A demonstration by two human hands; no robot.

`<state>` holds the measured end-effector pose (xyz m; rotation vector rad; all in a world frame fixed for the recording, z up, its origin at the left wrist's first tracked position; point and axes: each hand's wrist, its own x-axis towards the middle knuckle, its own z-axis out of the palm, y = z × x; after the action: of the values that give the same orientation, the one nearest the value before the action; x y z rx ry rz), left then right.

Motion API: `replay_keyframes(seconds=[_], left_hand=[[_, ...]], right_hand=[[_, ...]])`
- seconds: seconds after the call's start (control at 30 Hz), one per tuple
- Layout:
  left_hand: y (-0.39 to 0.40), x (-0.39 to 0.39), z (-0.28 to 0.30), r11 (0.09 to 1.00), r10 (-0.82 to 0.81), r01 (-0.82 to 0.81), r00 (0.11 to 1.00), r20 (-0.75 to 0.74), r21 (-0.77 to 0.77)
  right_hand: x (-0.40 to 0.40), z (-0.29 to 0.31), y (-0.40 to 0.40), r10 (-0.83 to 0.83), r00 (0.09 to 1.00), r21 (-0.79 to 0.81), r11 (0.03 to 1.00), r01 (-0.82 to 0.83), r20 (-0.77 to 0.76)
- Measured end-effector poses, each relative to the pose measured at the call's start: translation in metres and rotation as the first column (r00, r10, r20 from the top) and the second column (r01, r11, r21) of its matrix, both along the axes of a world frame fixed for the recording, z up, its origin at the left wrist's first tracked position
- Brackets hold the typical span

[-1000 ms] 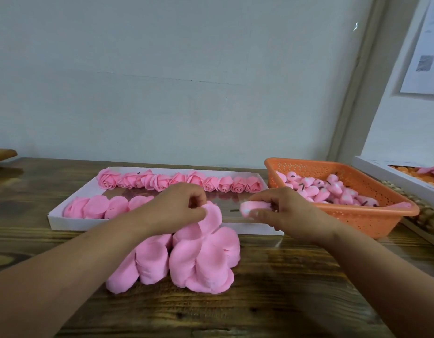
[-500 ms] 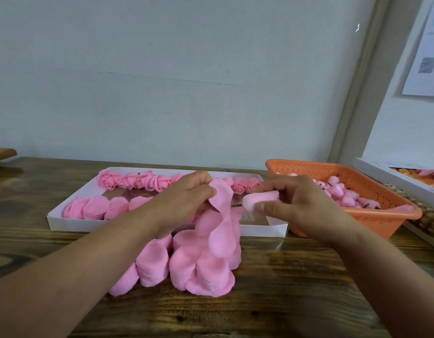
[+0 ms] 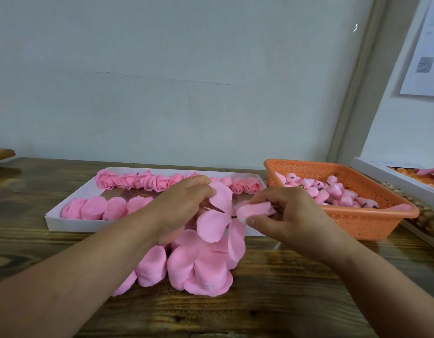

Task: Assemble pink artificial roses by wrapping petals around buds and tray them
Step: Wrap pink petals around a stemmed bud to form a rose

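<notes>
My left hand (image 3: 184, 206) pinches the top of a pink petal piece (image 3: 217, 215) and holds it up above the petal pile (image 3: 198, 267) on the wooden table. Close to its right, my right hand (image 3: 289, 215) pinches a pink bud (image 3: 253, 211), whose tip points left toward the lifted petals. Behind my hands lies the white tray (image 3: 64, 222), with a row of finished pink roses (image 3: 160, 182) along its far side and loose petals (image 3: 101, 208) along its near side.
An orange plastic basket (image 3: 357, 220) with several pink buds stands to the right of the tray. A white box (image 3: 391, 179) with orange and pink pieces sits at the far right edge. A wall rises right behind the table.
My left hand has lifted the petal piece off the pile and raised it. My right hand has brought the bud up and left, close to the petals.
</notes>
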<state>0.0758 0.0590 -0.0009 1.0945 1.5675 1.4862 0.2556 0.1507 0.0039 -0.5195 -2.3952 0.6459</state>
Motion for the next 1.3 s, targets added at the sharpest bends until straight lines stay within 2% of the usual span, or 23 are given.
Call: replay_keyframes(seconds=[0.1, 0.2, 0.37, 0.47, 0.7, 0.87, 1.07, 1.3], left_hand=[[0.000, 0.004, -0.002, 0.999, -0.045, 0.042, 0.987, 0.152, 0.024], [-0.001, 0.008, -0.007, 0.998, -0.063, 0.059, 0.968, 0.244, 0.023], [-0.005, 0.014, -0.023, 0.993, -0.104, 0.062, 0.853, 0.511, 0.100], [-0.007, 0.016, -0.033, 0.988, -0.126, 0.049, 0.813, 0.569, 0.149], [-0.008, 0.033, -0.042, 0.990, -0.115, 0.061, 0.884, 0.454, 0.131], [-0.008, 0.030, -0.042, 0.996, -0.009, -0.030, 0.895, 0.446, 0.080], [-0.004, 0.028, -0.048, 0.986, 0.168, -0.165, 0.955, 0.244, -0.033], [-0.010, 0.031, -0.046, 0.990, 0.134, -0.128, 0.981, 0.143, -0.053]], right_hand=[[-0.002, -0.001, -0.005, -0.004, 1.000, 0.079, 0.997, 0.002, 0.028], [-0.006, -0.003, -0.009, -0.028, 0.999, 0.114, 0.993, 0.024, 0.033], [-0.012, -0.010, -0.012, -0.103, 0.993, 0.042, 0.994, 0.106, -0.061], [-0.015, -0.015, -0.014, -0.142, 0.978, -0.026, 0.990, 0.139, -0.150], [-0.020, -0.018, -0.019, -0.141, 0.972, -0.127, 0.985, 0.118, -0.188], [-0.020, -0.013, -0.017, -0.084, 0.992, -0.171, 0.983, 0.067, -0.093], [-0.019, -0.009, -0.019, -0.025, 0.994, -0.106, 0.994, 0.036, 0.106], [-0.023, -0.010, -0.019, -0.047, 0.994, -0.044, 0.998, 0.052, 0.101]])
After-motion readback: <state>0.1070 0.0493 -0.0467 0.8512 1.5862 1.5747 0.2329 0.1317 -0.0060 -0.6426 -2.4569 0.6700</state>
